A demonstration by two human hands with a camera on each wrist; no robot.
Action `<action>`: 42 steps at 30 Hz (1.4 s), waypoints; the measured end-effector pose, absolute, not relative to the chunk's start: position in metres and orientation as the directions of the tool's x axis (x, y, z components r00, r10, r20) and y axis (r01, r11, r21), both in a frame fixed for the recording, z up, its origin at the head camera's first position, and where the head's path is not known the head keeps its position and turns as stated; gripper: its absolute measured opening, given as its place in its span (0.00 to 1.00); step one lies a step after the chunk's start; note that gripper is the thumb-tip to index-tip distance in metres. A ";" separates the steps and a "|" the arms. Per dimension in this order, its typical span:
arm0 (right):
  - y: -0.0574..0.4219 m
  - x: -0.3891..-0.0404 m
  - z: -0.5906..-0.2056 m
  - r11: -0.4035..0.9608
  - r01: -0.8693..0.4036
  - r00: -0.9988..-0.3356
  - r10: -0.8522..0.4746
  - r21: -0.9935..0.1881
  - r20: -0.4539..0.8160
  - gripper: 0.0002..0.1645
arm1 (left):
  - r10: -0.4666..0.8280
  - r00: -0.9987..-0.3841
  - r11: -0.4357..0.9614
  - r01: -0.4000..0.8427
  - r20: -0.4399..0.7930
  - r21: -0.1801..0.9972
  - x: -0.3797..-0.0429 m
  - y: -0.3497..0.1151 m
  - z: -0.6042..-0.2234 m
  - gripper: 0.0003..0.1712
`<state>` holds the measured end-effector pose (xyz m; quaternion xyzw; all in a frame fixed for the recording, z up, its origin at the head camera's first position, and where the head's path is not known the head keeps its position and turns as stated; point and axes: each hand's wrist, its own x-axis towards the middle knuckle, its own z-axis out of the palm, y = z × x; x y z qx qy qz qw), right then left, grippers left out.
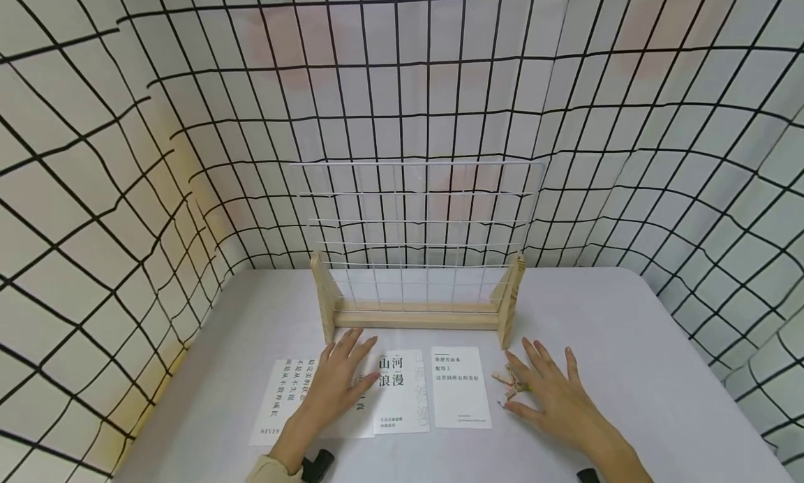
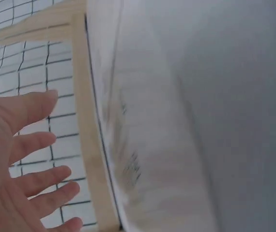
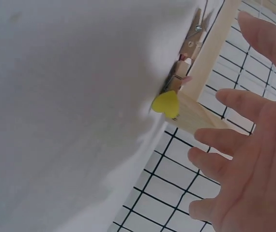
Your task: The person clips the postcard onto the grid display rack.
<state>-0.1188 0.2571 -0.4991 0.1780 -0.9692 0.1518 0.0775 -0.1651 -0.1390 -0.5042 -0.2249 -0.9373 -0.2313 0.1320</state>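
My left hand (image 1: 339,380) is spread above several printed paper cards, covering part of them. The leftmost card (image 1: 280,399) has columns of vertical text. Right of this hand lie a card with large characters (image 1: 402,392) and a narrower white card (image 1: 460,389). Fingers spread, my right hand (image 1: 555,399) hovers by a small pile of wooden clothespins (image 1: 511,382) and partly hides it. In the right wrist view a yellow heart (image 3: 166,104) shows on one clothespin (image 3: 178,72). Both hands hold nothing.
Behind the cards stands a wooden stand (image 1: 417,320) holding a white wire grid (image 1: 427,221) upright. The white table (image 1: 590,315) reaches back to black netting (image 1: 440,64) over white walls, which also runs along both sides.
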 end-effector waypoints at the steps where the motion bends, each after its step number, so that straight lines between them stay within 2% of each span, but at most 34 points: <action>1: 0.257 -0.118 -0.500 0.890 -0.365 -0.926 -0.319 -0.272 0.201 0.47 | 0.364 -0.864 0.777 0.487 0.347 0.399 -0.167 -0.136 -0.506 0.32; 5: 0.257 -0.116 -0.501 0.890 -0.353 -0.932 -0.308 -0.288 0.191 0.45 | 0.382 -0.863 0.724 0.502 0.332 0.472 -0.175 -0.124 -0.510 0.30; 8: 0.258 -0.116 -0.502 0.890 -0.343 -0.936 -0.300 -0.301 0.183 0.44 | 0.387 -0.862 0.722 0.504 0.327 0.474 -0.183 -0.116 -0.512 0.30; 19: 0.255 -0.115 -0.501 0.891 -0.335 -0.941 -0.301 -0.306 0.154 0.44 | 0.526 -0.795 0.712 0.606 0.303 0.355 -0.213 -0.076 -0.510 0.27; 25: 0.255 -0.115 -0.500 0.895 -0.327 -0.944 -0.300 -0.303 0.135 0.44 | 0.566 -0.803 0.734 0.594 0.186 0.328 -0.227 -0.060 -0.503 0.26; 34: 0.257 -0.116 -0.501 0.904 -0.320 -0.947 -0.294 -0.285 0.131 0.44 | 0.574 -0.814 0.710 0.550 0.090 0.439 -0.240 -0.052 -0.497 0.25; 42: 0.257 -0.115 -0.501 0.908 -0.320 -0.947 -0.294 -0.271 0.132 0.43 | 0.588 -0.806 0.697 0.547 0.068 0.463 -0.244 -0.047 -0.499 0.22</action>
